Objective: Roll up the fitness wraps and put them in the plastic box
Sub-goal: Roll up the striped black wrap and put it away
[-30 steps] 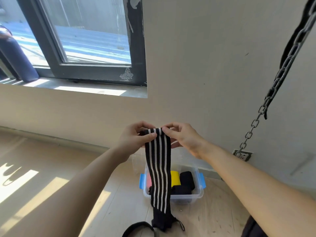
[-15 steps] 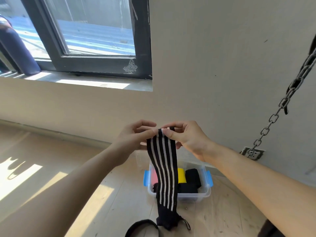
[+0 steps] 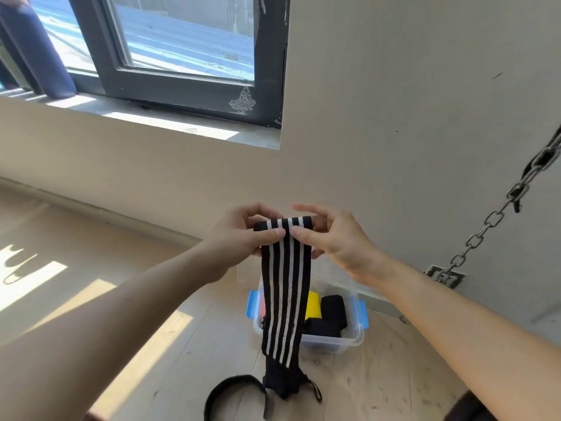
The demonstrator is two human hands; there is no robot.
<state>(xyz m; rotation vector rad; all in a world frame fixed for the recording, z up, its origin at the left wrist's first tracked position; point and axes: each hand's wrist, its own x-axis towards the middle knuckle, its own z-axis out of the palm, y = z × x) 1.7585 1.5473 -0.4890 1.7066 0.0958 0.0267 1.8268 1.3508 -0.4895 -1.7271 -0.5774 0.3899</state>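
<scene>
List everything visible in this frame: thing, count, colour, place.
striped wrap: 1, black with white stripes, hanging from both hands in front of the plastic box
plastic box: 1, clear with blue latches, on the floor by the wall
black rolls: at least 2, black, right side of the box
yellow roll: 1, yellow, middle of the box
pink item: 1, pink, in the box, mostly hidden behind the striped wrap
strap loop: 1, black, on the floor, near side
chain: 1, grey metal, hanging at right
window: 1, dark frame, upper left
left hand: 1, pinches the wrap's top end
right hand: 1, pinches the same end
</scene>
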